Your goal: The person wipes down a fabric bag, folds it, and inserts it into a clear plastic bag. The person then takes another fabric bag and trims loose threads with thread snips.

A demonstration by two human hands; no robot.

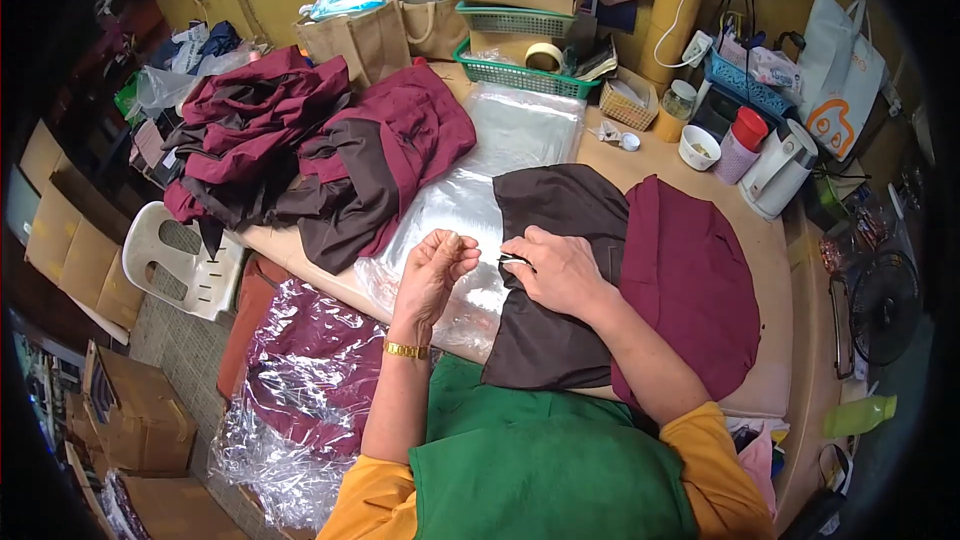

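Observation:
A folded garment lies on the table, with a dark brown part (555,340) on the left and a maroon part (690,290) on the right. My right hand (565,270) rests over the brown cloth near its left edge. Its fingers are closed on a small silver-and-black tool (515,260), perhaps thread snips, mostly hidden by the fingers. To the left, my left hand (437,265) is raised over clear plastic with thumb and fingers pinched together. Whatever it may hold is too small to make out. Beneath both hands spreads a stack of clear plastic bags (470,200).
More maroon-and-brown garments (330,140) are heaped at the back left. A plastic-wrapped maroon garment (310,370) lies left of my lap, near a white chair (185,260). Green baskets (525,75), a bowl (698,148) and a white kettle (780,172) line the back.

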